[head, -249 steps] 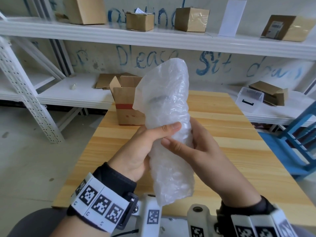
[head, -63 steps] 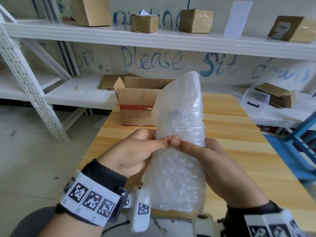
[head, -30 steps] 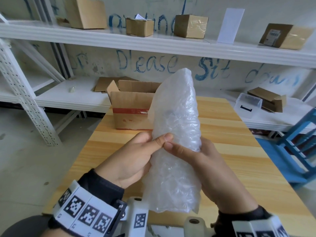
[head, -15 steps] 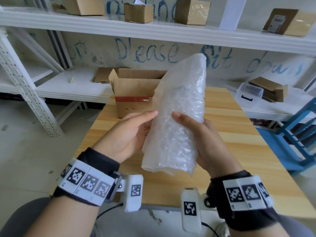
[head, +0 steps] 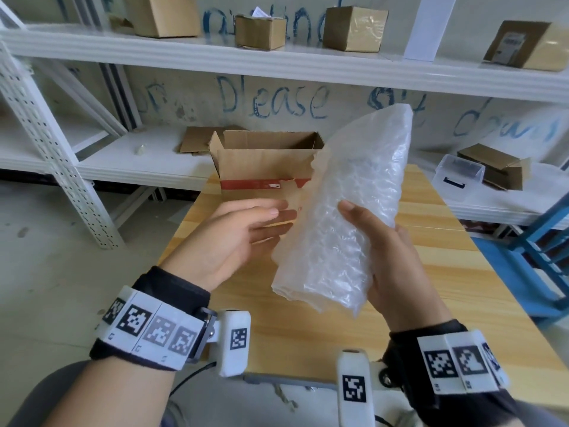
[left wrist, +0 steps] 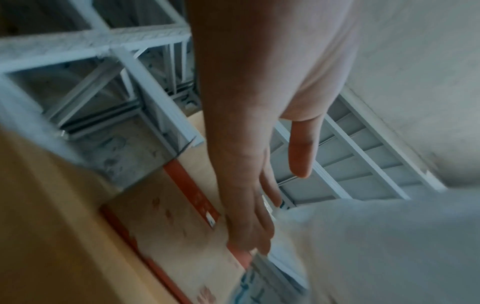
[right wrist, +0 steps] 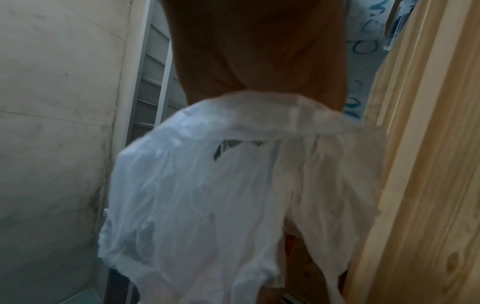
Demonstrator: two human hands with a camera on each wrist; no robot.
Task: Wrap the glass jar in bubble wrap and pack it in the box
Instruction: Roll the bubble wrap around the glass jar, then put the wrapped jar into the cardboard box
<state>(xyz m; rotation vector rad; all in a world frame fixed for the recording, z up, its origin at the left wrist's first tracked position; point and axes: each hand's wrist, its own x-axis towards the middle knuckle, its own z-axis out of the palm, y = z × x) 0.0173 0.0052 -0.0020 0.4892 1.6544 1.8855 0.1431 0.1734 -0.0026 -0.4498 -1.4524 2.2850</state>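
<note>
Right hand curls round the middle of the bubble-wrapped bundle, thumb across its front, holding it tilted in the air above the wooden table. Left hand hovers just beside the bundle with fingers straight and spread, not touching it. Beyond both hands, the open cardboard box stands at the table's far edge.

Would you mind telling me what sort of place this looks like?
Probably a storeroom or packing area: white metal shelving holding cardboard boxes, and an open box on a wooden table.
</note>
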